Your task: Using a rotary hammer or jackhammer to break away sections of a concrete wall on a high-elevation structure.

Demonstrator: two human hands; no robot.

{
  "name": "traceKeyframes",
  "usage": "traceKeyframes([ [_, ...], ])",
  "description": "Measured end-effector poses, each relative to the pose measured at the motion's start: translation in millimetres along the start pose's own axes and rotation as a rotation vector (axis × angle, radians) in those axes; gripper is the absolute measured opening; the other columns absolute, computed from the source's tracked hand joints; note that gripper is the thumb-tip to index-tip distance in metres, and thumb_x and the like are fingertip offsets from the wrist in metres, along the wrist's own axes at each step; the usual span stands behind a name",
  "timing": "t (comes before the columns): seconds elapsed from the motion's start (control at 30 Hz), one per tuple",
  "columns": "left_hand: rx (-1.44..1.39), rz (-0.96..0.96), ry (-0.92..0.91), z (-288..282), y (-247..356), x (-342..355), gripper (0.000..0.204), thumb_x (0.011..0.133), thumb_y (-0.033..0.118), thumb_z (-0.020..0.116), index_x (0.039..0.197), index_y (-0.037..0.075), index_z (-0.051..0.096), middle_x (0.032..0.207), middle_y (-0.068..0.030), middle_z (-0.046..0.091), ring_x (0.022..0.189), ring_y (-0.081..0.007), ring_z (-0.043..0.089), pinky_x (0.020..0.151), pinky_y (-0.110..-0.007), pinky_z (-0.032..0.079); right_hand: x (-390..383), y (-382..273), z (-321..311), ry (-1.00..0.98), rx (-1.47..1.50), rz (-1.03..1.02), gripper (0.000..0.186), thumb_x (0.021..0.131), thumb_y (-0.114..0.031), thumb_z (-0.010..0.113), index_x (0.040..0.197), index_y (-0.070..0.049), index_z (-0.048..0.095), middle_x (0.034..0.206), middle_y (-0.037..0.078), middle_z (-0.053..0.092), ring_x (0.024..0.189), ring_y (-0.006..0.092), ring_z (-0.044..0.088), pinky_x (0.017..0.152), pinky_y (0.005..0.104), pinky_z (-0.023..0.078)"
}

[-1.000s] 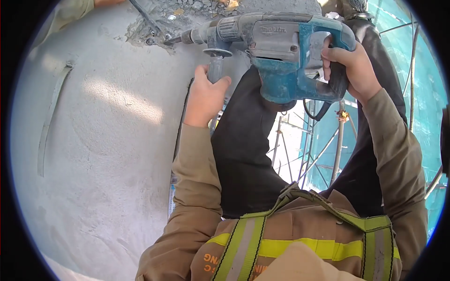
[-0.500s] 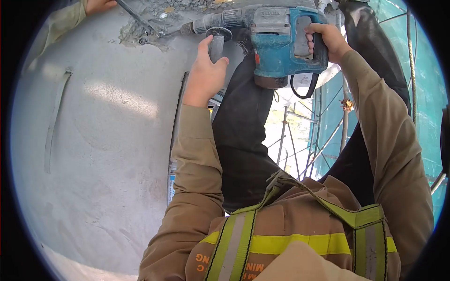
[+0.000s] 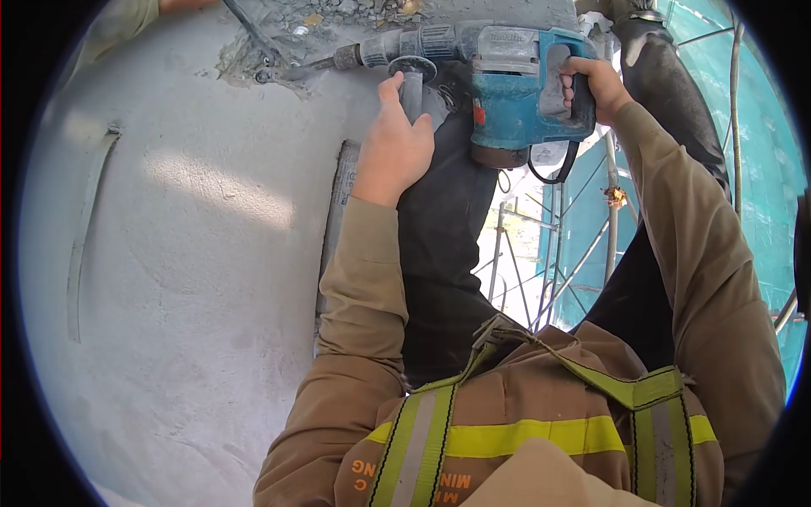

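Note:
A teal and grey demolition hammer [image 3: 511, 101] lies sideways across the top of the view, its nose toward the left. My right hand [image 3: 598, 89] is wrapped round its rear loop handle. On the grey side handle [image 3: 411, 95], below the round guard, my left hand [image 3: 394, 156] is closed, seen from the back. The chisel bit [image 3: 319, 64] reaches left to a chipped patch of concrete [image 3: 274, 61]; whether its tip touches is too small to tell. A dark metal bar [image 3: 245, 24] slants into the same patch.
At the upper left, another person's hand [image 3: 182, 4] and sleeve [image 3: 114, 29] are partly cut off. A smooth concrete surface [image 3: 203, 279] fills the left side, with rubble [image 3: 355, 10] at the top. Scaffold poles [image 3: 612, 203] and green netting [image 3: 764, 169] stand at the right.
The hammer and both my hands have shifted in view, the hammer and left hand rightward and slightly down. The other person's hand shows less at the top edge. My grips are unchanged.

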State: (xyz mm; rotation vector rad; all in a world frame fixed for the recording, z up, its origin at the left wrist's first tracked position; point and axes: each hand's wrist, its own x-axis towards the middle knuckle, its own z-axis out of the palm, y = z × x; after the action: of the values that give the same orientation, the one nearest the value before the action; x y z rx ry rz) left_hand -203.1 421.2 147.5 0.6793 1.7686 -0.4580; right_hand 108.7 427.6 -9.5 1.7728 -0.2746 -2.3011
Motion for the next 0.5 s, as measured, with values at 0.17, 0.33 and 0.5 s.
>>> traceKeyframes([
  [0.17, -0.021, 0.030, -0.011, -3, -3, -5, 0.066, 0.094, 0.016, 0.061, 0.152, 0.006, 0.032, 0.114, -0.0366, 0.066, 0.107, -0.0550, 0.063, 0.094, -0.056, 0.049, -6, -1, 4, 0.025, 0.034, 0.018, 0.014, 0.089, -0.019, 0.064, 0.082, -0.007, 0.060, 0.074, 0.003, 0.059, 0.062, 0.0174, 0.059, 0.062, 0.0332, 0.053],
  [0.33, -0.031, -0.048, -0.057, -35, 3, -18, 0.062, 0.094, 0.013, 0.062, 0.152, 0.007, 0.040, 0.135, -0.0270, 0.062, 0.126, -0.0427, 0.061, 0.106, -0.042, 0.045, -39, 3, 26, -0.066, 0.177, 0.133, 0.009, 0.086, -0.013, 0.061, 0.082, -0.008, 0.055, 0.071, 0.003, 0.055, 0.061, 0.0182, 0.057, 0.064, 0.0359, 0.052],
  [0.5, -0.071, -0.117, -0.016, -36, 23, -10, 0.060, 0.094, 0.011, 0.064, 0.151, 0.007, 0.044, 0.134, -0.0206, 0.063, 0.121, -0.0345, 0.063, 0.105, -0.040, 0.046, -38, -16, 8, -0.251, 0.267, 0.156, 0.008, 0.088, -0.011, 0.061, 0.085, -0.007, 0.055, 0.072, 0.004, 0.053, 0.063, 0.0198, 0.056, 0.064, 0.0380, 0.052],
])
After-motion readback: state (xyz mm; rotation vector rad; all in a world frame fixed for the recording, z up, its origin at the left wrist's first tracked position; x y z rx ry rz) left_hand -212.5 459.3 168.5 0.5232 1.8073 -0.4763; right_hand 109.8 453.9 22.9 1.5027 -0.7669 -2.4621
